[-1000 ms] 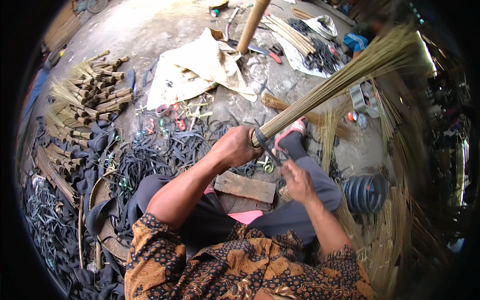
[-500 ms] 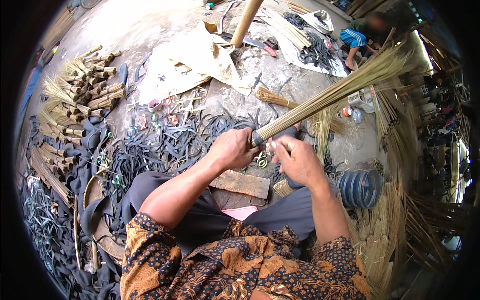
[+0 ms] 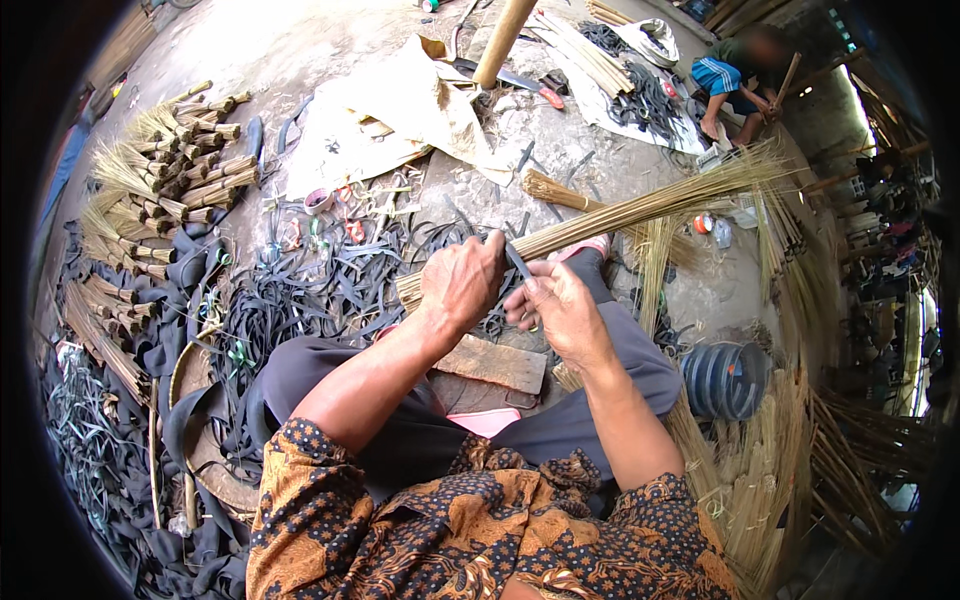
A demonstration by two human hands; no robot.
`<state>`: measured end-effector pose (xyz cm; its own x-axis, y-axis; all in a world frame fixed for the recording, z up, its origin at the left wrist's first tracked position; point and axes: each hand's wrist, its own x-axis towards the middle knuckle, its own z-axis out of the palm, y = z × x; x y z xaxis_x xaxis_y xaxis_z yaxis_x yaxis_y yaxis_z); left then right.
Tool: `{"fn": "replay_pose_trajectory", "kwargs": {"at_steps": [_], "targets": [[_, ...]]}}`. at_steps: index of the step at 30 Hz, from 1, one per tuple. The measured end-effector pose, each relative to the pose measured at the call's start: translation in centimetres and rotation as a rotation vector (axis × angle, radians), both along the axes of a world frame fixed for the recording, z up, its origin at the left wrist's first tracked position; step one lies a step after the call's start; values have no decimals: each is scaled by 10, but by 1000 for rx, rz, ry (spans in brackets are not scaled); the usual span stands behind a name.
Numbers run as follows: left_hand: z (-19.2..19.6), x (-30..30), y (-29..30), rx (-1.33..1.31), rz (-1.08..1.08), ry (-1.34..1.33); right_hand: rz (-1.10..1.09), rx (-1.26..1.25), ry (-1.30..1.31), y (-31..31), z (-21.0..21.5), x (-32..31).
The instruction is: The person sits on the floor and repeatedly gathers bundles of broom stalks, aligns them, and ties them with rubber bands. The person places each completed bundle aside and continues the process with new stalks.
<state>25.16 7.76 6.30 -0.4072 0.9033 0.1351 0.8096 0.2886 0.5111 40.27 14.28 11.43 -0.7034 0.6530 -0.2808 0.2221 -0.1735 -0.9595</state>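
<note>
My left hand (image 3: pixel 462 285) is closed round a bundle of thin tan sticks (image 3: pixel 640 208). The blunt ends come out on the left of my fist, and the wispy ends fan out to the upper right. A dark rubber strip (image 3: pixel 517 261) lies across the bundle beside my left thumb. Its lower end is pinched by my right hand (image 3: pixel 562 308), whose other fingers are curled. Below my hands a wooden board (image 3: pixel 492 363) lies between my legs. Another tied stick bundle (image 3: pixel 560 192) rests on the ground just beyond.
Dark rubber strips (image 3: pixel 300 300) litter the ground to the left, below several stacked stick bundles (image 3: pixel 185 165). A wooden post (image 3: pixel 505 42) and a knife (image 3: pixel 530 86) are ahead. At right stand a ribbed dark container (image 3: pixel 727 381) and loose sticks (image 3: pixel 745 480). Another person (image 3: pixel 735 80) sits far right.
The bundle has shifted down and left through my left hand, so its blunt ends now show beyond the fist. My right hand has moved slightly left, and the strip now stretches between my hands.
</note>
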Motion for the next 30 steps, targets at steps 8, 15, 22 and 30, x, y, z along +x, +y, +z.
{"fn": "replay_pose_trajectory", "kwargs": {"at_steps": [8, 15, 22, 30], "targets": [[14, -11, 1, 31, -5, -117, 96, 342, -72, -17, -5, 33], [43, -14, -9, -88, -430, -1034, 91, 16, 120, 8, 1, 50], [34, 3, -6, -89, -395, -687, 74, 78, 255, 6, -4, 33], [36, -7, -5, -280, -519, -1147, 68, 30, 240, 8, -2, 31]]}}
